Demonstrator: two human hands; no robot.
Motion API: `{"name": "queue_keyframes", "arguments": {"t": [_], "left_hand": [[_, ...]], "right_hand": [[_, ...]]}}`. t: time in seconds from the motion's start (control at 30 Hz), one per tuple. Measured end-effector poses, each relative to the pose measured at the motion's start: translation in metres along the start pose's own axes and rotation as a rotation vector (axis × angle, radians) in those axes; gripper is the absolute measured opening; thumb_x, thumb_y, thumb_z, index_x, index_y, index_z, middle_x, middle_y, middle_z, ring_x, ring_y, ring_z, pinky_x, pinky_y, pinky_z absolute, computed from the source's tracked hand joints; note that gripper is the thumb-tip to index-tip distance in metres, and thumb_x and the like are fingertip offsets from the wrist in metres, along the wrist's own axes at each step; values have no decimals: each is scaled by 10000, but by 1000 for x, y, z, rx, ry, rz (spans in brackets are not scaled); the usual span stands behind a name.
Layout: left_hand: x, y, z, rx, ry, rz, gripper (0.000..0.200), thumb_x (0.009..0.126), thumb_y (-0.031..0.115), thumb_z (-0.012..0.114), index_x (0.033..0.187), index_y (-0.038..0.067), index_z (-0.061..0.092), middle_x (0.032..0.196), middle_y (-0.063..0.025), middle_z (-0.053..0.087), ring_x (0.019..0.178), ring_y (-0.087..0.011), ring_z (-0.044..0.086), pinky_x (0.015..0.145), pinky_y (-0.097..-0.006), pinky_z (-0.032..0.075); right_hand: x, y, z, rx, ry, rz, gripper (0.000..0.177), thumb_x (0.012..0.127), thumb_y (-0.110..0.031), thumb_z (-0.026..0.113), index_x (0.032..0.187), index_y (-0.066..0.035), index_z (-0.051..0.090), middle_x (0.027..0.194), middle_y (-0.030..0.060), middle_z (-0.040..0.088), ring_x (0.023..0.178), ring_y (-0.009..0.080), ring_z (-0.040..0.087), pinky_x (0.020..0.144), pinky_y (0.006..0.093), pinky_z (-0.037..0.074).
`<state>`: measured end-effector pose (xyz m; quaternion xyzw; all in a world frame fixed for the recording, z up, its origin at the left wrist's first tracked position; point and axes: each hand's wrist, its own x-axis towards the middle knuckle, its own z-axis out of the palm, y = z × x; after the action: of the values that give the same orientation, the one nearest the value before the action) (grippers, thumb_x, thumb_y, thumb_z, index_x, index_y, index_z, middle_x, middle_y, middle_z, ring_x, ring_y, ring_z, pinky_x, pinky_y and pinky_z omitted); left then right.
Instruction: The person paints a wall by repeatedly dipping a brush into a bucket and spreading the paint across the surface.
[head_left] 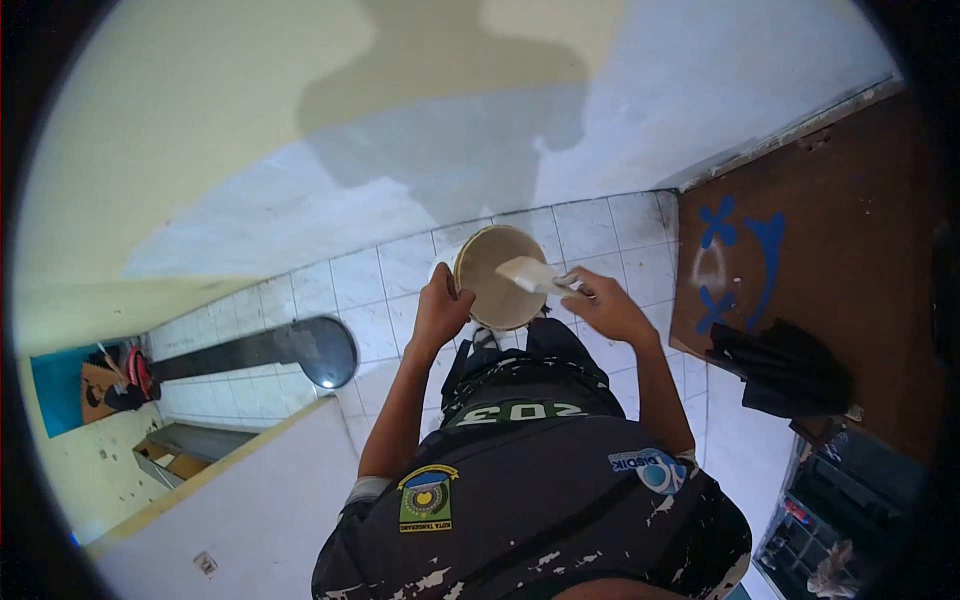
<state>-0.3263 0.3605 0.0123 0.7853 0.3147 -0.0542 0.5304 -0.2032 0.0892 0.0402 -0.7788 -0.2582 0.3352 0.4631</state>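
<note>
Just in front of my body is a pale paint bucket [483, 300], its round mouth facing up toward me. My left hand [440, 308] is closed on the left side of its rim, thumb over the edge. A wide paintbrush [528, 273] with whitish, paint-coated bristles is in my right hand [602, 303], fingers wrapped around the handle. The brush head overlaps the bucket's mouth, bristles pointing left. Pale paint coats the bucket's inner wall.
Ahead stands a wall [420, 130], part yellowish, part white, above white floor tiles [585, 228]. To the right are a brown panel [800, 210] with blue marks, a black cloth [785, 365] and a dark shelf [820, 500]. Left are a black-topped counter [270, 350] and another person [125, 390].
</note>
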Motion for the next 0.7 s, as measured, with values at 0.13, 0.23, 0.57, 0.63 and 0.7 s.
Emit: {"name": "queue_keyframes", "arguments": {"t": [0.13, 0.23, 0.57, 0.63, 0.7], "left_hand": [[-17, -41, -14, 115, -37, 83, 314, 802, 126, 672, 964, -24, 449, 808, -310, 622, 808, -523, 621, 712, -550, 490], [-39, -57, -27, 145, -70, 80, 311, 811, 136, 661, 969, -21, 444, 819, -324, 629, 795, -520, 628, 682, -554, 488], [-98, -92, -60, 122, -16, 134, 292, 819, 114, 640, 975, -26, 437, 809, -338, 622, 791, -532, 616, 679, -570, 482], [-103, -97, -62, 107, -11, 138, 292, 819, 111, 639, 979, -28, 437, 821, -341, 624, 802, -531, 617, 687, -569, 485], [-106, -103, -63, 103, 25, 161, 294, 817, 129, 669, 953, -20, 454, 777, -262, 617, 738, -458, 631, 639, -485, 482]], "right_hand": [[15, -12, 72, -509, -154, 39, 317, 862, -99, 666, 1177, -85, 631, 854, 186, 703, 809, 322, 719, 701, 454, 551], [34, -10, 121, -824, -350, 34, 365, 848, -120, 661, 1212, -110, 647, 944, 198, 720, 871, 383, 701, 746, 480, 550], [44, -3, 219, -1087, -514, -157, 297, 853, -138, 636, 1135, -175, 722, 965, 130, 746, 887, 310, 740, 725, 444, 592], [43, -7, 226, -1106, -536, -144, 283, 858, -143, 631, 1122, -173, 728, 974, 123, 749, 889, 298, 743, 723, 440, 595], [43, -10, 231, -1136, -532, -147, 256, 863, -157, 628, 1095, -155, 735, 967, 113, 752, 884, 285, 747, 717, 433, 600]]}}
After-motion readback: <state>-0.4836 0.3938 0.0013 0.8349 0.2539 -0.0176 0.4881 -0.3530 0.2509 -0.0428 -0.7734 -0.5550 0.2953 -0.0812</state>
